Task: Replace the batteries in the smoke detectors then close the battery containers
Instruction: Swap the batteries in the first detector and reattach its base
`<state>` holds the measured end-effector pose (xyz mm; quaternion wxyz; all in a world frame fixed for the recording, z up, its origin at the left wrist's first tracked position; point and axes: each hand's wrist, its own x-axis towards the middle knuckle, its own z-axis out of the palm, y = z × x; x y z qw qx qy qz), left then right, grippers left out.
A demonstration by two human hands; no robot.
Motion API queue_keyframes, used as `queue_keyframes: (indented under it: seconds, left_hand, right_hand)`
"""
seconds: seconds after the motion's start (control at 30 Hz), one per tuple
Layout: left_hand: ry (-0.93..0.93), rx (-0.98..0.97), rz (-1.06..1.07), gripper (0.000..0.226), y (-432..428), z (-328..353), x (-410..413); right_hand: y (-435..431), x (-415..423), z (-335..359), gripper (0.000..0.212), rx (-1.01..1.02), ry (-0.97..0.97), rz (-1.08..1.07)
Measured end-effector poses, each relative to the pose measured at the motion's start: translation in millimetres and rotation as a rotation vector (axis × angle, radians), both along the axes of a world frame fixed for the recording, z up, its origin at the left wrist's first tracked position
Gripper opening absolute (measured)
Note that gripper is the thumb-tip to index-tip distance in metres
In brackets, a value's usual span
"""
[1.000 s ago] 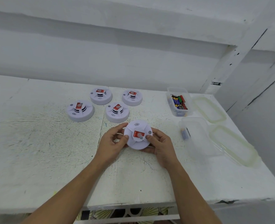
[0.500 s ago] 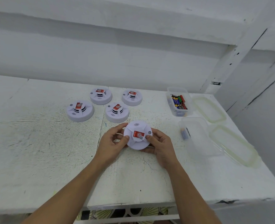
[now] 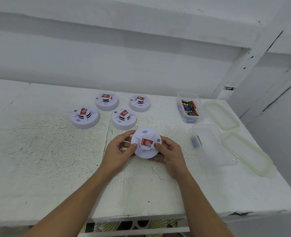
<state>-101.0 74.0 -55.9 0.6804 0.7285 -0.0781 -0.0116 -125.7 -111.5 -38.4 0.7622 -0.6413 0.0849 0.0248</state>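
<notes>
A round white smoke detector (image 3: 145, 152) with a red label is tilted up toward me above the table, held between both hands. My left hand (image 3: 120, 150) grips its left rim, thumb on the front face. My right hand (image 3: 171, 153) grips the right rim, thumb beside the label. Several more white detectors (image 3: 85, 117) stand on the table behind, the nearest one (image 3: 124, 119) just beyond my hands. A clear box of colourful batteries (image 3: 189, 108) stands at the right. A second clear box (image 3: 209, 146) holds a blue battery (image 3: 194, 141).
Two clear lids with greenish seals lie at the far right, one (image 3: 220, 115) behind the other (image 3: 247, 153). The white table (image 3: 38, 159) ends at a front edge near my forearms and meets a white wall behind. A white post stands at the back right.
The detector has tilted slightly in my hands; both hands have shifted very little and keep hold of it.
</notes>
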Motion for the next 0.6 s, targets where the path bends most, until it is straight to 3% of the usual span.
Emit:
queue_keyframes:
  seconds: [0.6]
  left_hand:
    - [-0.005, 0.006, -0.011, 0.040, 0.5, 0.4, -0.5]
  right_hand:
    - [-0.5, -0.2, -0.4, 0.026, -0.018, 0.010, -0.016]
